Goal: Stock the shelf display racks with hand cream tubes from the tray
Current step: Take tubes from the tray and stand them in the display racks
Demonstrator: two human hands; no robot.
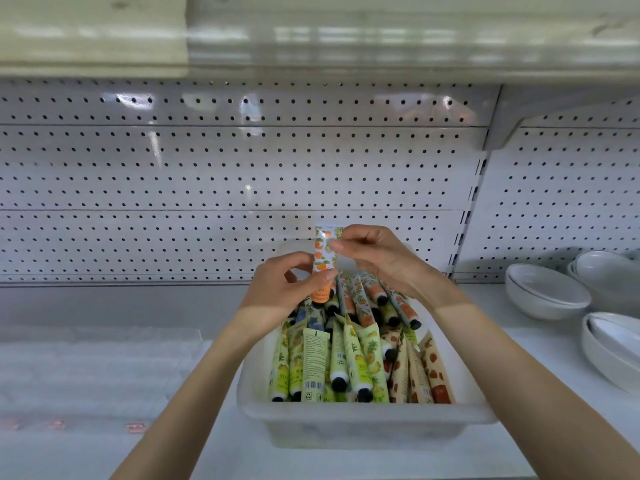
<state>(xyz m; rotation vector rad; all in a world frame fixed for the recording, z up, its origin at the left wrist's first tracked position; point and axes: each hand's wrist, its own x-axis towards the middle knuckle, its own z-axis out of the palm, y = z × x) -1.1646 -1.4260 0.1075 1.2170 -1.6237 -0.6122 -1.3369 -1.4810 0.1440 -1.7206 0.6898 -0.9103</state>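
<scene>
A white plastic tray [363, 415] stands on the shelf in front of me, filled with several hand cream tubes [346, 362] in green, orange and tan prints. Above the tray's far end I hold one orange-printed tube [323, 252] upright. My left hand [284, 289] grips its lower part near the cap. My right hand [377, 254] pinches its flat top end between thumb and fingers. The tube's cap is hidden behind my left fingers.
White pegboard [242, 174] backs the shelf. Stacked white bowls [547, 291] and oval dishes [613, 344] sit at the right. Clear plastic display racks [97, 368] lie on the shelf to the left, blurred. An upper shelf [311, 46] overhangs.
</scene>
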